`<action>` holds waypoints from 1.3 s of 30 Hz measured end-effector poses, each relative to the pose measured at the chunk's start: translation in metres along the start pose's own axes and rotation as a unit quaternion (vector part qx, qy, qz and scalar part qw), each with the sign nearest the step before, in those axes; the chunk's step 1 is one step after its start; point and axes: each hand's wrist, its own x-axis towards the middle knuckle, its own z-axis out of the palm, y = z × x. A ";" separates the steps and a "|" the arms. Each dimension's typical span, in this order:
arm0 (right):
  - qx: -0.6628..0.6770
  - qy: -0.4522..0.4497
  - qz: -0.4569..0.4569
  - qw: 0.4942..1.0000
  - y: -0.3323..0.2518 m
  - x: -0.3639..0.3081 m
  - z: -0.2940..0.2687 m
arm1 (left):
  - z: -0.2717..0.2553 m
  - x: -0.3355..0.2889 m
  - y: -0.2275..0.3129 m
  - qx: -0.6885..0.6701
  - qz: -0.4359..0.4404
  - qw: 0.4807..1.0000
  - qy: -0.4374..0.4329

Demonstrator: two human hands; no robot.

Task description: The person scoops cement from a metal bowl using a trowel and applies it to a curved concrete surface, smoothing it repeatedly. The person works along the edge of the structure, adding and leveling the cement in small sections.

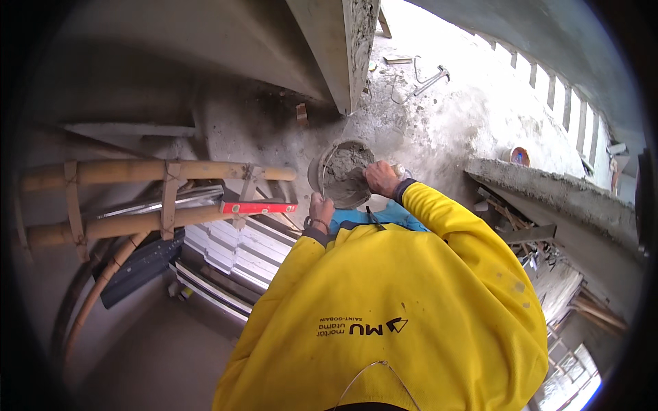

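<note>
A yellow sweatshirt (pixel 404 308) fills the near middle of the view, its sleeves reaching away toward the work. Just beyond it, the left hand (pixel 320 207) is clenched around the near rim of a grey bucket (pixel 343 175) and steadies it. The right hand (pixel 381 179) is closed on a tool handle at the bucket's right edge, though the tool itself is mostly hidden. The bucket holds wet grey mortar (pixel 348 168) and sits in the middle of the scene. To the left, a red spirit level (pixel 258 206) lies across bamboo scaffold poles (pixel 157 171). Farther off, a concrete column (pixel 343 48) rises, with a hammer (pixel 432 79) on the far floor.
</note>
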 end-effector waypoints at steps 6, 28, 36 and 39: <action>-0.043 0.150 0.031 0.987 0.045 -0.026 -0.012 | 0.051 -0.025 -0.025 -0.091 -0.005 0.993 0.077; -0.029 -0.038 -0.132 0.990 0.127 -0.113 -0.023 | 0.186 -0.104 -0.020 0.063 0.023 0.982 0.175; -0.096 0.150 -0.051 0.983 0.150 -0.087 -0.017 | 0.179 -0.118 0.016 0.054 -0.015 0.990 0.129; -0.182 0.142 0.006 0.973 0.153 -0.069 -0.014 | 0.173 -0.125 0.053 0.064 -0.008 0.994 0.093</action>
